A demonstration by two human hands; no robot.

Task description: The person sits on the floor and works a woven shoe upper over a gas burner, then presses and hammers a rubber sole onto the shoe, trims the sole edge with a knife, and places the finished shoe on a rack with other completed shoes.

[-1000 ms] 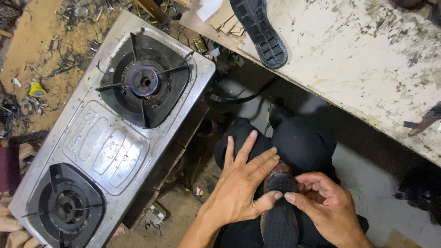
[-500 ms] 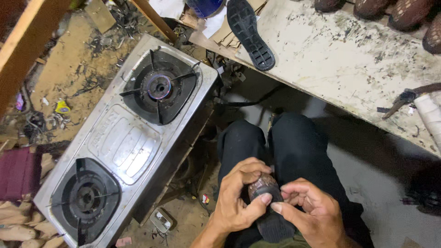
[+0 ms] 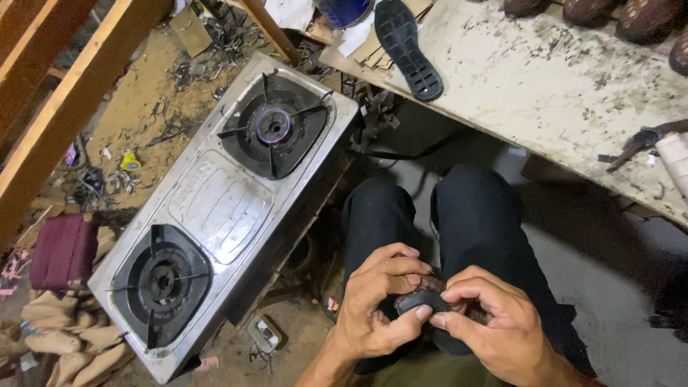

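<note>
On my lap, both hands close around a dark shoe (image 3: 430, 304), of which only a small black and brown part shows between the fingers. My left hand (image 3: 376, 304) wraps it from the left, thumb pressed on its black edge. My right hand (image 3: 491, 322) grips it from the right, fingertips meeting the left thumb. My legs in black trousers (image 3: 473, 215) lie under the shoe.
A steel two-burner gas stove (image 3: 222, 208) stands at my left, its far burner lit blue. A stained white workbench (image 3: 559, 93) crosses the top right, with a black shoe sole (image 3: 407, 46), brown shoes (image 3: 645, 18) and a tool (image 3: 638, 143). Wooden beams (image 3: 72, 93) and littered floor lie left.
My left hand, spread flat on the shoe a second ago, has curled shut around it. Both hands now clasp it tightly, and the view has tilted so more bench shows.
</note>
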